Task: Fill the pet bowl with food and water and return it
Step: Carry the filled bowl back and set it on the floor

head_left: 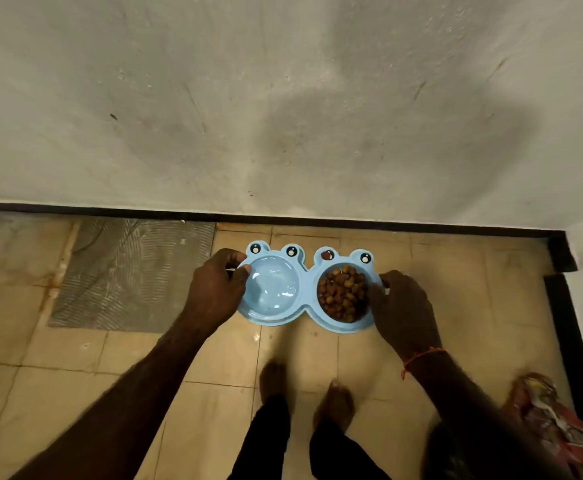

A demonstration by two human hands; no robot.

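Near the grey wall (pixel 283 98), the blue plastic frog-shaped double pet bowl (pixel 306 292) is gripped at each end by the left hand (pixel 214 289) and right hand (pixel 402 306). Tipping it could spill water or brown food bits (pixel 343 294) onto the tan floor tiles (pixel 214 358).
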